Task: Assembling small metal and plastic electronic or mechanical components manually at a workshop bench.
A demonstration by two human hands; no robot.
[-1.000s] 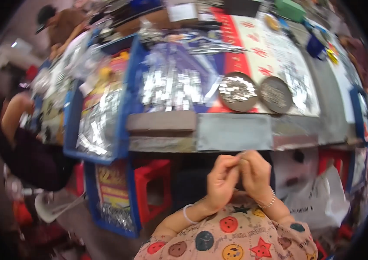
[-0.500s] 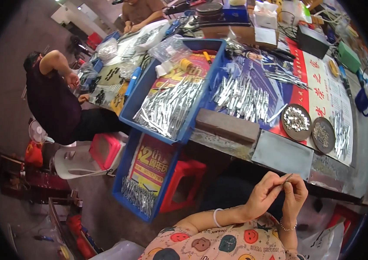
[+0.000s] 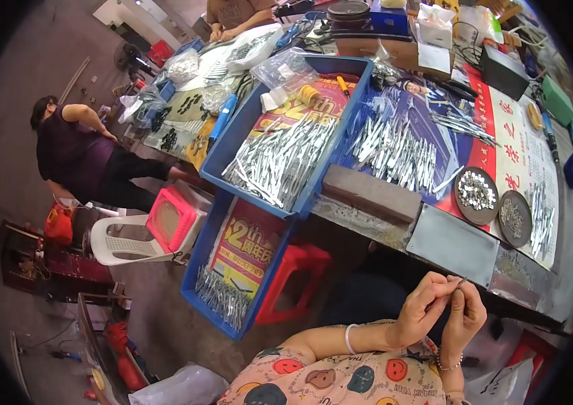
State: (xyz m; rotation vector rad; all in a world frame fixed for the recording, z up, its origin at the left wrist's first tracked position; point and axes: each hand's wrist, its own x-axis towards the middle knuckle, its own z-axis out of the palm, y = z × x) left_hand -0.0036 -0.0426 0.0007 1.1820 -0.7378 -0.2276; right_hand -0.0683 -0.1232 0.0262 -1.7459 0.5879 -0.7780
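My left hand (image 3: pixel 426 302), with a white band on its wrist, and my right hand (image 3: pixel 464 314), with a beaded bracelet, meet in front of the table edge. Both are closed, fingertips pinching a small, thin, dark metal piece (image 3: pixel 462 281); most of it is hidden by the fingers. Just beyond them lies a flat grey metal plate (image 3: pixel 453 244) at the table's edge. Past the plate are a round dish of small shiny discs (image 3: pixel 476 196) and another dish of tiny metal parts (image 3: pixel 515 218).
Slim silvery strips lie in a blue tray (image 3: pixel 206 162), in a heap (image 3: pixel 397 150) and in a bunch (image 3: pixel 542 219). A brown block (image 3: pixel 371 193) edges the table. A lower blue tray (image 3: pixel 188 287) sits near a red stool (image 3: pixel 294 283). One person (image 3: pixel 91 152) stands left; another (image 3: pixel 236 17) works at the far end.
My view has shifted, so the table appears further right. The person at the left has straightened up beside the chair and lowered a raised arm. My hands stay together on the small metal piece.
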